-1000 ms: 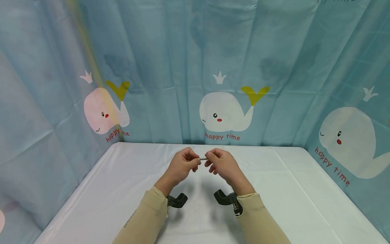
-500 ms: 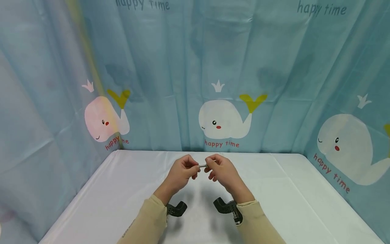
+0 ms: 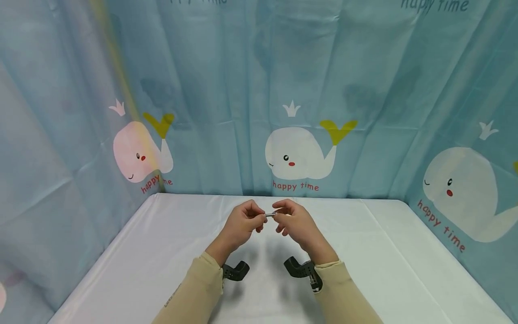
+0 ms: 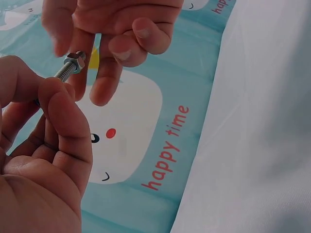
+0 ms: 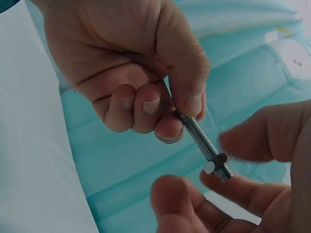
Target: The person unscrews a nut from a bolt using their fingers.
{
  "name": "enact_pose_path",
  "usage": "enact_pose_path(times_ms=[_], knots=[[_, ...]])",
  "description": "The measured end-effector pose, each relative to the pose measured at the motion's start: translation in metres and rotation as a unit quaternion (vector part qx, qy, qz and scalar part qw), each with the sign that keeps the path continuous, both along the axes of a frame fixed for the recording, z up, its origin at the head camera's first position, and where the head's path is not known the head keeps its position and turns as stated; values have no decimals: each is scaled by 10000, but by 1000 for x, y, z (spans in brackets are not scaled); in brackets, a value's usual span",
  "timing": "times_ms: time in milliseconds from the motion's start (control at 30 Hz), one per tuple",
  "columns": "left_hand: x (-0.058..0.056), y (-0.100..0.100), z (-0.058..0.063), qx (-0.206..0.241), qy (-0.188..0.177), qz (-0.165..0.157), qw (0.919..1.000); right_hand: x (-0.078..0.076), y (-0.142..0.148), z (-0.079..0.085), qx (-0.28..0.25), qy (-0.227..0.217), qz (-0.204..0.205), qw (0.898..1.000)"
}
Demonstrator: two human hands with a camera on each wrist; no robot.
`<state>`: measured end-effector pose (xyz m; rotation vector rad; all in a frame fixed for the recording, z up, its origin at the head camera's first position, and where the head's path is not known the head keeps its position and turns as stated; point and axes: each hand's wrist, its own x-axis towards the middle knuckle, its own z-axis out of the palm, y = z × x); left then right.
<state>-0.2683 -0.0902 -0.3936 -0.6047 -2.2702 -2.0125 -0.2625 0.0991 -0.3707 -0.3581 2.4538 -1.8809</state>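
Note:
A silvery threaded bolt (image 5: 200, 137) is held up above the table, its near end pinched between the thumb and fingers of my left hand (image 3: 239, 226). Close to its free tip sits a hex nut (image 5: 216, 164), with a short length of thread showing beyond it. My right hand (image 3: 298, 223) is around that tip, thumb and fingers spread apart. One right finger lies just behind the nut in the left wrist view; whether it touches cannot be told. The bolt's other end is hidden inside the left fingers.
A white-covered table (image 3: 364, 261) lies below both hands. Behind it hangs a blue curtain (image 3: 210, 90) with whale prints. Dark wrist mounts (image 3: 236, 271) stick out from both forearms.
The right thumb and index finger have come apart from the bolt's end, where they were closed before. The left hand keeps its pinch. The head view has shifted slightly up and down.

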Motion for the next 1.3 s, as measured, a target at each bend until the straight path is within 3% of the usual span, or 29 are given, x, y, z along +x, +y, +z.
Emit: enact_pose_path(times_ms=[100,333,433,667,833,1300], knots=[[0,0,0,-18,-28,59,10000,-1,0,-1,34,-54,-6,10000],[21,2,27,-85,11,-64,9999,-1,2,0,61,29,86,9999],[19,2,29,-103,-28,-80,9999,-2,3,1,18,83,70,9999],[1,1,11,-92,-133,13,9999,-2,2,4,65,-20,-54,10000],[-2,0,3,-30,-180,-27,9998,0,1,4,24,-73,83,9999],[-3,-1,7,-64,-108,-11,9999,-2,0,5,46,-35,190,9998]])
